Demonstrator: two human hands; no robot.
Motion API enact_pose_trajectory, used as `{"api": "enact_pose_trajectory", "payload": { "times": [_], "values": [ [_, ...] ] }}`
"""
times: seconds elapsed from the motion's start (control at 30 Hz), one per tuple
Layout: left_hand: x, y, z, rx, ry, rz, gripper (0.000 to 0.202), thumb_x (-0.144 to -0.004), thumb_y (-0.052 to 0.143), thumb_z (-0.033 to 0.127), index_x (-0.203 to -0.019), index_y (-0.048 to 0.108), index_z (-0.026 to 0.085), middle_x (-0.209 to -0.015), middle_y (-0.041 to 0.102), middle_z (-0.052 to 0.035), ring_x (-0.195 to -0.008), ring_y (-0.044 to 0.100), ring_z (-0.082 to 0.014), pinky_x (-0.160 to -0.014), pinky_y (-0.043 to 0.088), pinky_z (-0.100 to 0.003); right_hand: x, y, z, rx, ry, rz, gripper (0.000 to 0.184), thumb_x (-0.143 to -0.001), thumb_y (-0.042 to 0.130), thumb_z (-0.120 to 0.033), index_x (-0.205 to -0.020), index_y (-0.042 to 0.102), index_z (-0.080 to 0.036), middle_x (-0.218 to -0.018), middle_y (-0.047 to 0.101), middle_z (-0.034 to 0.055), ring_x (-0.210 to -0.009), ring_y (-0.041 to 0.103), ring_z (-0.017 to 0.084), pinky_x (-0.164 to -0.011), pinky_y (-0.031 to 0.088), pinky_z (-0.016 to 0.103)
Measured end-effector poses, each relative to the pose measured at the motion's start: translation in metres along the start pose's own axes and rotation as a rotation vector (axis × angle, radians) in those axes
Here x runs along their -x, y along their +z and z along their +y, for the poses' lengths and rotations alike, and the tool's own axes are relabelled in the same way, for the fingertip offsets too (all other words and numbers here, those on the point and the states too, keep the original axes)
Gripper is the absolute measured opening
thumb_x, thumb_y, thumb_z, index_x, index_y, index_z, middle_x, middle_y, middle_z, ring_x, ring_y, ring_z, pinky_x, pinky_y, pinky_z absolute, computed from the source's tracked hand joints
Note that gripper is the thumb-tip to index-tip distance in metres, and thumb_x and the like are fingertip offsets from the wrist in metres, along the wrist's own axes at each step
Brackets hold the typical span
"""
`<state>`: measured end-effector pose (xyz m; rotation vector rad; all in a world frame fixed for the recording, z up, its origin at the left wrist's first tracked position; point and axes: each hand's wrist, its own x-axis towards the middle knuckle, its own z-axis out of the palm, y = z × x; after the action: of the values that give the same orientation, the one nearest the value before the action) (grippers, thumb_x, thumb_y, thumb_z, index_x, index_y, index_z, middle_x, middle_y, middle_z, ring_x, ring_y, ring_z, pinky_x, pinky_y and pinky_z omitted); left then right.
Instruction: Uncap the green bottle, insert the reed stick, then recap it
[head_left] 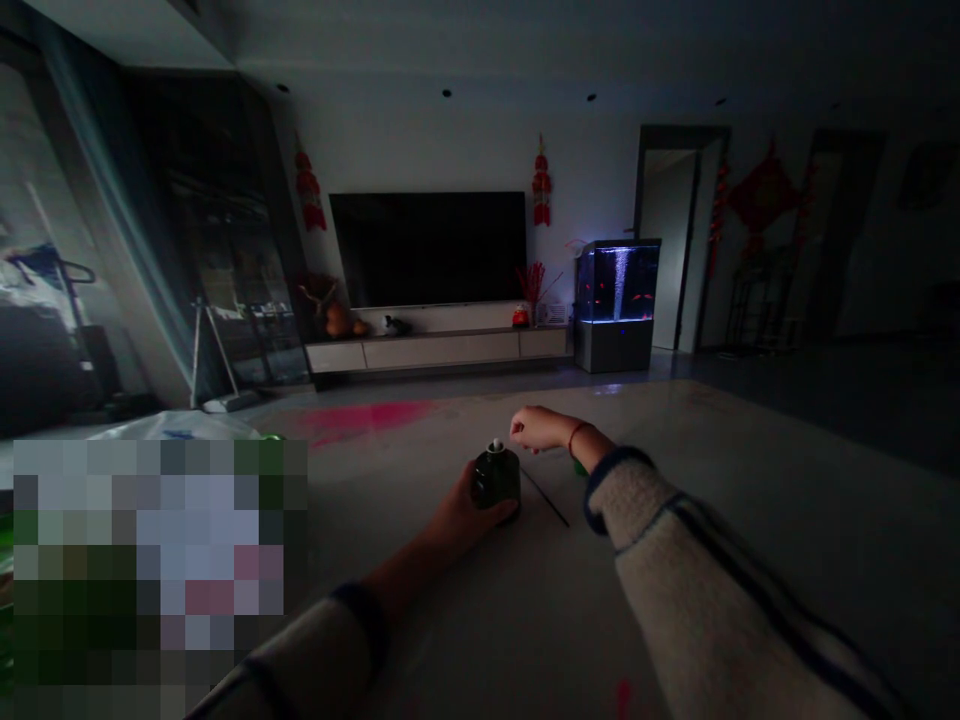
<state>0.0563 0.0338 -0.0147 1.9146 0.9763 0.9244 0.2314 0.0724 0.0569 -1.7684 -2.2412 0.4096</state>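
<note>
Knit sleeves (697, 580) lead to a green jar (502, 475)

Closest of the two hands, the left hand (469, 520) is closed around the near side of the jar, its fingers curving onto the body. The right hand (538, 428), with a red string (577, 435) at its wrist, hangs just beyond the jar, fingers loosely curled and holding nothing; how tightly it is closed, I cannot tell. The jar stands upright on a pale bench (825, 520), with a pale knob (496, 445) on top. Its glossy skin suggests glazed pottery or glass: probably fairly heavy, stiff, slippery and breakable, so the fat body looks a safer hold than the knob. Just right of the jar lies a thin black stick (545, 497). Well beyond the jar are a television (427, 250) and a lit fish tank (617, 285).
</note>
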Motion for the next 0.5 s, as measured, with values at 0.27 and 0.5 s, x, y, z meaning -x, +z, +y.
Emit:
{"api": "enact_pose_trajectory", "payload": {
  "times": [0.27, 0.5],
  "values": [
    [-0.002, 0.000, -0.006, -0.032, 0.057, 0.003, 0.066, -0.061, 0.066, 0.035, -0.117, 0.036, 0.019, -0.106, 0.057, -0.0084, -0.096, 0.056, -0.0224, -0.081, 0.046, -0.035, -0.008, 0.024, 0.006, 0.100, 0.115, -0.168, 0.014, -0.063, 0.057, -0.024, -0.063, 0.062, -0.011, -0.053, 0.057, 0.0035, -0.048, 0.052, 0.012, -0.046, 0.040, 0.021],
    [-0.001, 0.001, -0.006, -0.019, 0.078, 0.006, 0.065, -0.060, 0.066, 0.035, -0.116, 0.036, 0.018, -0.106, 0.057, -0.0093, -0.095, 0.056, -0.0218, -0.082, 0.045, -0.034, -0.012, 0.036, 0.007, 0.074, 0.141, -0.173, 0.009, -0.060, 0.058, -0.020, -0.060, 0.061, -0.012, -0.048, 0.052, 0.0006, -0.051, 0.052, 0.012, -0.046, 0.036, 0.019]
  ]
}}
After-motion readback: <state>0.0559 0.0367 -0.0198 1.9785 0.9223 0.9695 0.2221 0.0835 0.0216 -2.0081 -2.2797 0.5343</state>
